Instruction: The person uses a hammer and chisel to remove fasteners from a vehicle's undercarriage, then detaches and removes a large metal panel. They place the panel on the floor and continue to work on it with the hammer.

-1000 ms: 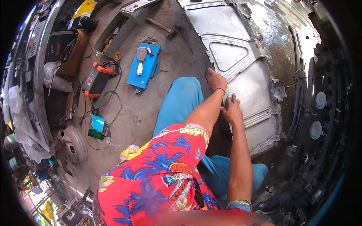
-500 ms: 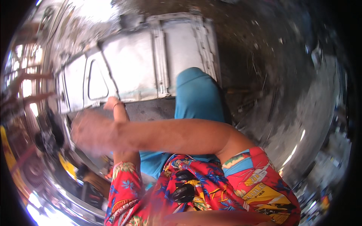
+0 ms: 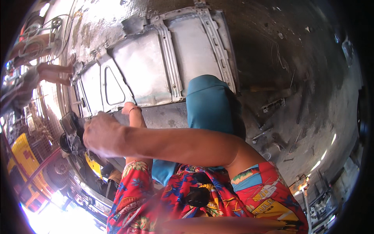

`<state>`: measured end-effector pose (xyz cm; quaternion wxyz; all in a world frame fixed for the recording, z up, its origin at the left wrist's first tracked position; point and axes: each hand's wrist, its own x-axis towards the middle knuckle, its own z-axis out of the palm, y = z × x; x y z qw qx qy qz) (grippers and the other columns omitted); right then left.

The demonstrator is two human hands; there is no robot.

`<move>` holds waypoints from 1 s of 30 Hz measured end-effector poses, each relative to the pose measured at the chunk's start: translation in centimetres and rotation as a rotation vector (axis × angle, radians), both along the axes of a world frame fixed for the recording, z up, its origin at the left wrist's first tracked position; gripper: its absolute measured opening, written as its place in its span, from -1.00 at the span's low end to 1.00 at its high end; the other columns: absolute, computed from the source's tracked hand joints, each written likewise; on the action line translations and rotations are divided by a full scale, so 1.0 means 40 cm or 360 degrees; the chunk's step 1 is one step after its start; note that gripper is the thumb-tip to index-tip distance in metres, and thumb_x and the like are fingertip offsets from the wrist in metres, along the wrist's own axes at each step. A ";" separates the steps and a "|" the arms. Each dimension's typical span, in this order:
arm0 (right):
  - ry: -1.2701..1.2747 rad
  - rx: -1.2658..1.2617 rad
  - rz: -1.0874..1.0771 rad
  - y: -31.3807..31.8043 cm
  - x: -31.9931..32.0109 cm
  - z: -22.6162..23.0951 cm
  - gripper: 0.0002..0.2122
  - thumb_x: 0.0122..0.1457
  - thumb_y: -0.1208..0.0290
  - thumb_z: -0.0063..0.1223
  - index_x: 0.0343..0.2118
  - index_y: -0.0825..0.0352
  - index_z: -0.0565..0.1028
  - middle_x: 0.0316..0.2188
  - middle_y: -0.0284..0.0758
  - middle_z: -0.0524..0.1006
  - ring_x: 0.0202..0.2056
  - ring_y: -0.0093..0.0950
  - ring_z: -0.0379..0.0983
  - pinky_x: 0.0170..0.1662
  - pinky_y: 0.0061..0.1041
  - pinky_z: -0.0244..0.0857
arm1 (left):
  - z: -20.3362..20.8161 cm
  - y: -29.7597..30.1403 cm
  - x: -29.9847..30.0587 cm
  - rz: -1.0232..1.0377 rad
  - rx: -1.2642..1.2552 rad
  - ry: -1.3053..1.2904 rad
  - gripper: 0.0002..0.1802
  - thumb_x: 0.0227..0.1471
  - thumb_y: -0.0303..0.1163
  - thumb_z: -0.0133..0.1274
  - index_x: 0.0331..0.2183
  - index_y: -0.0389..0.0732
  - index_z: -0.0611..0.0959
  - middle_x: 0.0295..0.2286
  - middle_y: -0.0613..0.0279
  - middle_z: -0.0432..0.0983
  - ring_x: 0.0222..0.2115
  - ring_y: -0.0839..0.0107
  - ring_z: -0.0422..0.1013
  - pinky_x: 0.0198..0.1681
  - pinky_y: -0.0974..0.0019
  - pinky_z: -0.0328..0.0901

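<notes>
A long silver-grey sheet-metal panel lies on the floor ahead of me. It has raised ribs and a rounded triangular recess near its left end. My left hand, with a thin bracelet at the wrist, is at the panel's near edge, its fingers curled on the rim. Across my body to the left reaches my right arm; my right hand is closed in a fist above and nearer than the left one. What it holds, if anything, is hidden. My teal-clad knee is by the panel's near edge.
Another person's bare legs are beyond the panel's left end. A dark machine part and yellow equipment stand at the left. Metal scraps and a slotted bracket lie on the dirty floor to the right.
My right hand was smeared by motion and now shows sharper, still at the left. The whole view has shifted a little, moving the panel slightly rightward. My left hand stays at the panel's edge.
</notes>
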<state>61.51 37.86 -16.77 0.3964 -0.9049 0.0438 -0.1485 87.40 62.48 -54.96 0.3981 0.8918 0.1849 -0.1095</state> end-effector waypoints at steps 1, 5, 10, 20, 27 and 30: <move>0.0052 0.0005 0.0000 -0.004 0.008 -0.022 -0.80 0.20 0.26 0.23 -0.21 0.18 0.77 -0.13 -0.30 0.72 -0.07 -0.37 0.68 -0.08 -0.26 0.51 | -0.017 -0.012 0.004 -0.0014 -0.0004 0.0002 -0.48 0.15 -0.49 -0.02 0.10 -0.51 0.30 -0.02 -0.43 0.44 -0.09 -0.20 0.54 0.02 -0.15 0.42; 0.0319 -0.0015 -0.0011 0.002 0.077 -0.170 -0.80 0.15 0.29 0.25 -0.22 0.22 0.76 -0.15 -0.25 0.73 -0.07 -0.32 0.70 -0.03 -0.25 0.56 | -0.098 -0.076 0.027 -0.0097 -0.0011 -0.0036 -0.51 0.14 -0.52 -0.02 0.08 -0.50 0.31 -0.05 -0.41 0.44 -0.11 -0.19 0.54 0.01 -0.15 0.42; 0.1001 -0.0075 -0.0156 0.069 0.147 -0.440 -0.58 0.22 0.33 0.18 0.13 0.30 0.64 0.30 -0.04 0.49 0.34 -0.11 0.41 0.35 -0.11 0.33 | -0.186 -0.226 0.049 -0.0239 0.0110 -0.0175 -0.54 0.13 -0.55 -0.02 0.05 -0.50 0.31 -0.08 -0.40 0.44 -0.13 -0.18 0.54 -0.01 -0.16 0.43; 0.1380 -0.0554 -0.0052 0.167 0.105 -0.611 -0.10 0.26 0.31 0.22 0.58 0.21 -0.05 0.62 -0.14 -0.23 0.61 -0.13 -0.36 0.58 0.12 -0.36 | 0.198 -0.264 -0.055 -0.0063 -0.0911 0.0104 -0.15 0.10 -0.55 0.13 0.31 -0.42 0.08 0.12 -0.25 0.34 0.07 0.09 0.40 0.17 -0.03 0.31; 0.1417 -0.0608 -0.0126 0.214 0.146 -0.574 -0.07 0.23 0.28 0.29 0.58 0.12 -0.04 0.62 -0.19 -0.26 0.60 -0.08 -0.38 0.57 0.19 -0.32 | 0.425 0.092 0.217 -0.0678 -0.1156 -0.0867 -0.56 0.22 -0.69 -0.01 0.13 -0.34 0.52 0.07 0.08 0.56 0.05 0.31 0.53 0.22 0.25 0.39; 0.1524 -0.0668 -0.0147 0.228 0.166 -0.567 -0.07 0.24 0.31 0.29 0.58 0.12 -0.05 0.62 -0.19 -0.27 0.60 -0.05 -0.37 0.56 0.20 -0.27 | 0.271 0.256 0.395 -0.0462 -0.0506 -0.0757 -0.59 0.14 -0.51 0.06 0.04 -0.37 0.60 -0.05 -0.09 0.64 0.00 0.06 0.59 0.14 0.09 0.44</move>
